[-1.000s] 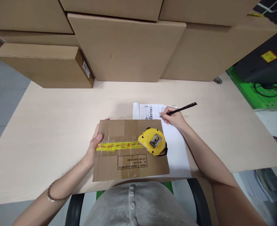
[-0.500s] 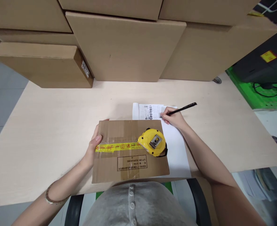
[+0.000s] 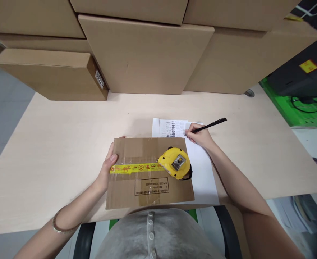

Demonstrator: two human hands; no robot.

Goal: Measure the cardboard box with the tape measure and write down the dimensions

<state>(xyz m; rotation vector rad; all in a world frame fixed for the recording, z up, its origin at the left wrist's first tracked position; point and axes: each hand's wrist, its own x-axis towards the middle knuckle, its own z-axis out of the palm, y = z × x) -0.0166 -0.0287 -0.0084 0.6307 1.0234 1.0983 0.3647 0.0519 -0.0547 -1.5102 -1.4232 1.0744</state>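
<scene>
My left hand (image 3: 107,168) grips the left edge of a cardboard box (image 3: 126,192), thumb on top and the other fingers mostly hidden behind it. Yellow printed tape runs across the box, and black print in a frame appears upside down below it. On the box's right part rests a yellow tape measure (image 3: 175,163) with a metal clip. My right hand (image 3: 200,136) is closed round a black pen (image 3: 214,123), its tip down at the paper. That white paper (image 3: 205,180) has handwriting near its top and lies partly under the box.
Large cardboard boxes (image 3: 147,57) stand stacked along the back of the pale table (image 3: 67,144). A flatter box (image 3: 45,79) sits at the back left. To the right are a green crate (image 3: 279,104) with a black cable and a dark object bearing a yellow label.
The whole view has shifted very slightly. Both hands keep their holds, and the box and tape measure stay in place; the pen has at most moved a little to the right.
</scene>
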